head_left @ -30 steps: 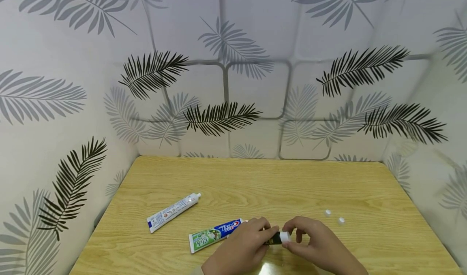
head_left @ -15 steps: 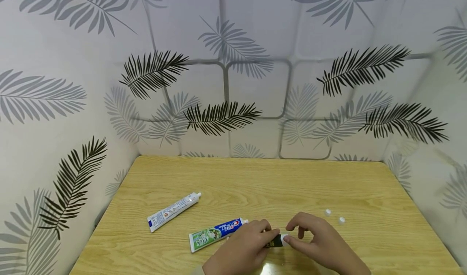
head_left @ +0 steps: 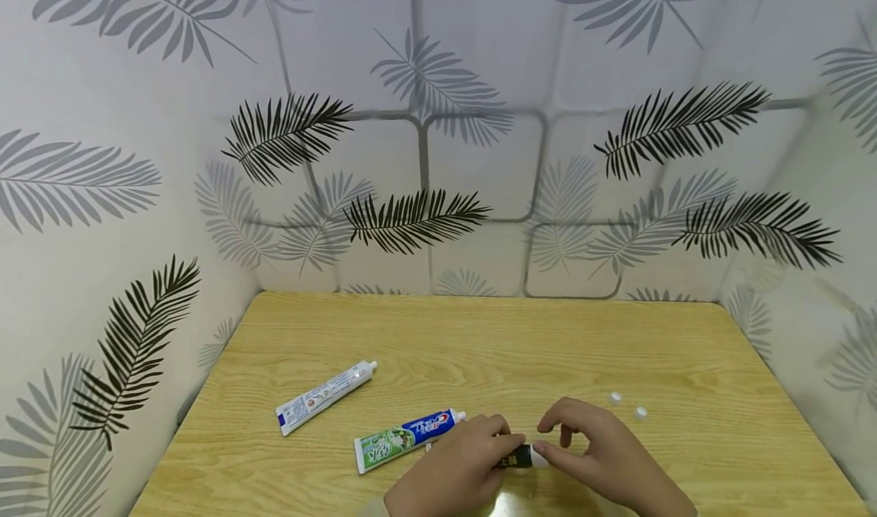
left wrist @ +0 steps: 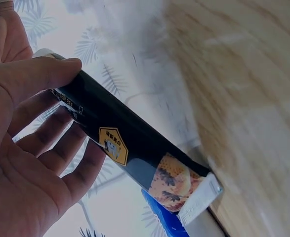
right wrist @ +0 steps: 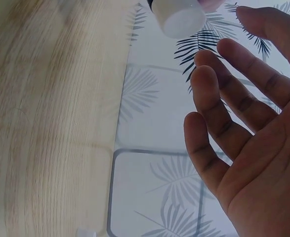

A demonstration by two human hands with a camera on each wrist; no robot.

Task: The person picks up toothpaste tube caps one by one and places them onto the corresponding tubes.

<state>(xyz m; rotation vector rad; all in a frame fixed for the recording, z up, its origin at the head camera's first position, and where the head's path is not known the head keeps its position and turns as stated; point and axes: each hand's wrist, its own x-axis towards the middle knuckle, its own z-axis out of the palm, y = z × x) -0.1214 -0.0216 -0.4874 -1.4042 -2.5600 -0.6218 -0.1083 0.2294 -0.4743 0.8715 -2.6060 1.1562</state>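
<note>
My left hand (head_left: 462,460) grips a black toothpaste tube (left wrist: 117,126), its thumb over one side and its fingers behind. The tube has a white crimped end (left wrist: 200,198) and a honeycomb picture near it. At the other end sits a white cap (right wrist: 180,20), facing my right hand (head_left: 603,456). In the right wrist view, the fingers of that hand are bent loosely and hold nothing, with a gap between them and the cap. In the head view, the right thumb overlaps the cap's edge.
A green and blue toothpaste tube (head_left: 407,439) lies left of my left hand. Farther left is a white toothpaste tube (head_left: 326,397) with its nozzle bare. Two small white caps (head_left: 615,398) lie beyond my right hand on the wooden table (head_left: 479,342). A leaf-patterned wall stands behind.
My right fingers have come off the white cap and spread apart. The black tube, still in my left hand, has shifted slightly towards me. The other tubes and loose caps stay put.
</note>
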